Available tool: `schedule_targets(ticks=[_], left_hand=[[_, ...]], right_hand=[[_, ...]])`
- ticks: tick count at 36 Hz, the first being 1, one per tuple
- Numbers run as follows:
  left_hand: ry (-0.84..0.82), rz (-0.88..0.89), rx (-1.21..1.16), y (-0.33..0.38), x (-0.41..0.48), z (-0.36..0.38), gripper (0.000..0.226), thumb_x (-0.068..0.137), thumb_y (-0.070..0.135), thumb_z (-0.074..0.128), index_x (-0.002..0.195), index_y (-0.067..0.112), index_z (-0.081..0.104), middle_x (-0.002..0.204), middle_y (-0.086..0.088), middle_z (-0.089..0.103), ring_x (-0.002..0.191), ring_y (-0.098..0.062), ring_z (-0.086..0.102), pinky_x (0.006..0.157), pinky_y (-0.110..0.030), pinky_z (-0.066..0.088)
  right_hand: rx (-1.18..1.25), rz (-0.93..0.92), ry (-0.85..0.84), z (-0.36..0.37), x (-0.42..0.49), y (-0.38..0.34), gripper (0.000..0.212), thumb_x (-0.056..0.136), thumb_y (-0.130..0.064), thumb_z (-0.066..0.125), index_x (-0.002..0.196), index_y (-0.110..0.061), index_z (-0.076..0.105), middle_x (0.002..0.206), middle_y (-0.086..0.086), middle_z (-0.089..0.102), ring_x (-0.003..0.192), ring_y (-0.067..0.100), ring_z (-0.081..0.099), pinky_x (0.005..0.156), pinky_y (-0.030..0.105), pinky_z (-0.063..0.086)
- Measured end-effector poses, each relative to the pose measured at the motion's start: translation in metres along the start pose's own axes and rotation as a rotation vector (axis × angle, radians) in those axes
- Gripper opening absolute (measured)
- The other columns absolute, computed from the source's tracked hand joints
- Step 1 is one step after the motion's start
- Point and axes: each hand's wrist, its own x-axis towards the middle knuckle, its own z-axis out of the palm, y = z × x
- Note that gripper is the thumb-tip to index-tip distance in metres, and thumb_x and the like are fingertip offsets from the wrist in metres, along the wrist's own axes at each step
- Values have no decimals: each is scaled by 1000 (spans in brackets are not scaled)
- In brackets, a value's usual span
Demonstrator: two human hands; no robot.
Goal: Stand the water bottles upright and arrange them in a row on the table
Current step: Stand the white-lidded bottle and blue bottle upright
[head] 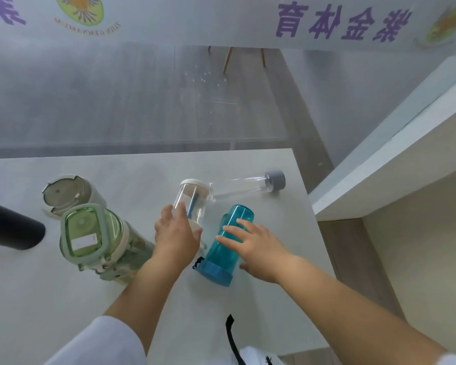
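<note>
1. The teal translucent plastic bottle (233, 233) lies on its side near the right edge of the white surface (50, 312), with its blue screw cap (216, 273) pointing toward the person. The right hand (258, 248) grips it, fingers laid across the top of the barrel and thumb against the side by the cap. That hold looks meant to swing it up onto its base.
2. The clear plastic bottle with white ends (192, 198) sits just left of the teal one. The left hand (175, 233) is wrapped around its near part, fingers and thumb curled round it. From this angle I cannot tell whether it stands or is tilted. A blue straw shows inside.
3. The slim clear tube bottle with a grey cap (248, 185) lies flat beyond both, its open-looking end just beside the clear bottle and its cap toward the far right corner. It is not yet stood up, and being round it would probably roll if bumped.
4. Further left, two bottles appear to be upright and close together: a pale green translucent bottle with a green flip lid (90, 238), and behind it a white bottle with a grey-topped lid (66, 196). They likely mark the start of the row.
5. A black cylinder (11, 227) pokes in at the far left, only partly in view.
6. Crowding is the main obstacle, since the three right-hand bottles lie close and raising one could knock another. A black strap (232, 335) hangs at the near edge, and a white ledge (379, 167) stands apart to the right.
</note>
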Motion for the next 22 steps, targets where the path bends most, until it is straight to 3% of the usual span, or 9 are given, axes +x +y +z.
schedule_targets(ticks=[4, 7, 10, 13, 16, 22], left_hand=[[30, -27, -27, -2, 4, 4, 72, 84, 33, 63, 140, 21, 19, 146, -10, 18, 126, -38, 29, 104, -49, 37], [18, -55, -49, -4, 5, 6, 75, 82, 35, 66, 138, 28, 17, 143, -14, 19, 125, -39, 29, 104, -50, 37], [13, -65, -61, -3, 6, 7, 77, 79, 36, 68, 136, 31, 17, 137, -16, 27, 120, -39, 34, 100, -49, 39], [29, -59, -71, -2, 6, 7, 76, 78, 31, 69, 136, 30, 20, 133, -15, 32, 116, -38, 37, 97, -48, 40], [45, -55, -82, -2, 4, 7, 75, 75, 27, 69, 134, 31, 23, 130, -14, 34, 113, -37, 38, 95, -48, 43], [90, -83, -132, 2, -5, 5, 76, 70, 25, 70, 133, 25, 28, 127, -12, 39, 114, -36, 37, 95, -45, 40]], right_hand=[[-15, 39, 31, 7, 3, 3, 74, 85, -24, 65, 146, -34, 24, 149, 11, 27, 132, 40, 25, 107, 50, 27], [-16, 76, 130, 18, 3, 7, 89, 50, -32, 88, 129, -35, 46, 123, 9, 41, 106, 34, 38, 85, 49, 48], [-18, 115, 230, 28, 3, 13, 97, 26, -39, 93, 113, -36, 50, 109, 5, 40, 96, 28, 38, 74, 45, 54], [-24, 134, 216, 32, 0, 17, 96, 26, -38, 93, 111, -34, 48, 115, 6, 49, 104, 33, 47, 78, 49, 54], [-51, 144, 176, 33, -6, 23, 88, 40, -34, 93, 115, -28, 49, 120, 6, 62, 112, 38, 58, 81, 58, 51], [-97, 167, 220, 34, -20, 40, 82, 43, -50, 87, 113, -26, 51, 108, -1, 67, 97, 32, 64, 67, 54, 54]])
